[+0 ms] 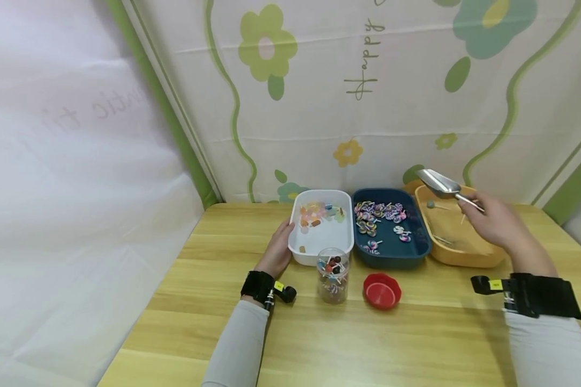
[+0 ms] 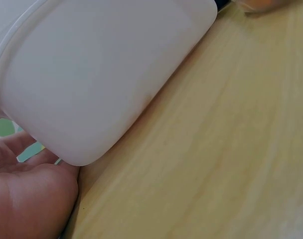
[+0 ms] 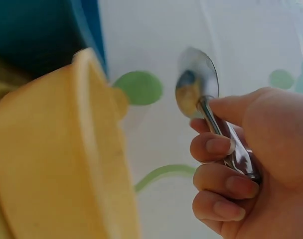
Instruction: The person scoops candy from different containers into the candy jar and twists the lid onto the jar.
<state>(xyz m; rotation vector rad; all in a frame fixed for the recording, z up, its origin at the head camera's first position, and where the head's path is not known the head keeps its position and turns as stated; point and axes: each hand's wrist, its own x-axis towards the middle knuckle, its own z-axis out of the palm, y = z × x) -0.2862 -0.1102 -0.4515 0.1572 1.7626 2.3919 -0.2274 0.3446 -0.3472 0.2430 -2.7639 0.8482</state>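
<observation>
My right hand (image 1: 496, 220) grips the handle of a metal scoop (image 1: 440, 184), raised above the yellow bin (image 1: 465, 258). In the right wrist view, the fingers (image 3: 224, 181) curl round that handle; the scoop's bowl looks blurred. At the left side of a white bin (image 1: 321, 244), my left hand (image 1: 278, 250) holds its wall. The left wrist view shows the palm (image 2: 32, 194) against the bin's lower corner, with some fingers partly hidden. Wrapped candies (image 1: 314, 212) lie in the white bin. In front of it stands a clear jar (image 1: 333, 293) containing lollipops.
Between the white and yellow bins sits a dark blue bin (image 1: 392, 262) with swirl lollipops (image 1: 380, 211). A few lollipops (image 1: 444, 239) lie in the yellow bin. A red scalloped lid or dish (image 1: 382, 291) rests right of the jar. A printed cloth (image 1: 314, 118) hangs behind the wooden table (image 1: 368, 349).
</observation>
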